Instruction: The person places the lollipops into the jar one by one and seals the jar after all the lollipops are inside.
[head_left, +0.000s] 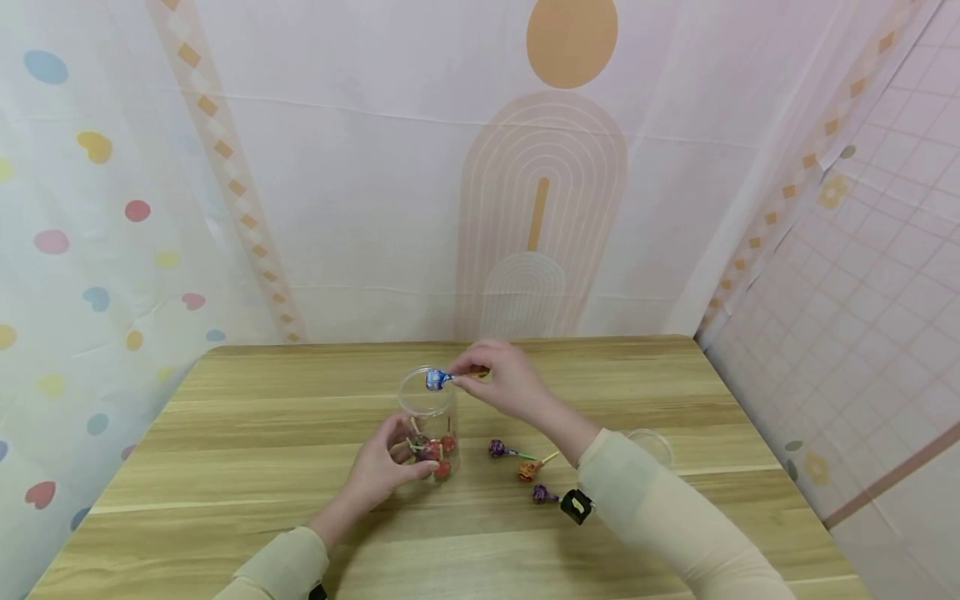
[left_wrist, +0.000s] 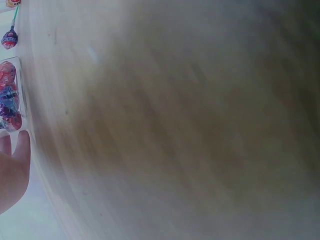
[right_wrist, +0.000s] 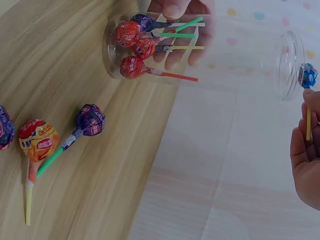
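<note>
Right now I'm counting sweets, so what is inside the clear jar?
The clear jar holds wrapped lollipops, heads at the bottom, sticks up: at least four show. The left hand wraps the jar, so any behind its fingers stay hidden. The blue lollipop is only at the mouth.

A light wooden table (head_left: 247, 433) with rounded far corners fills the lower view. Behind it at 12 o'clock hangs a pale backdrop (head_left: 360, 208) printed with a peach arch. At 9 o'clock, a dotted curtain (head_left: 67, 275); at 3 o'clock, a pink grid-pattern wall (head_left: 885, 300). Lighting is soft and even.
</note>
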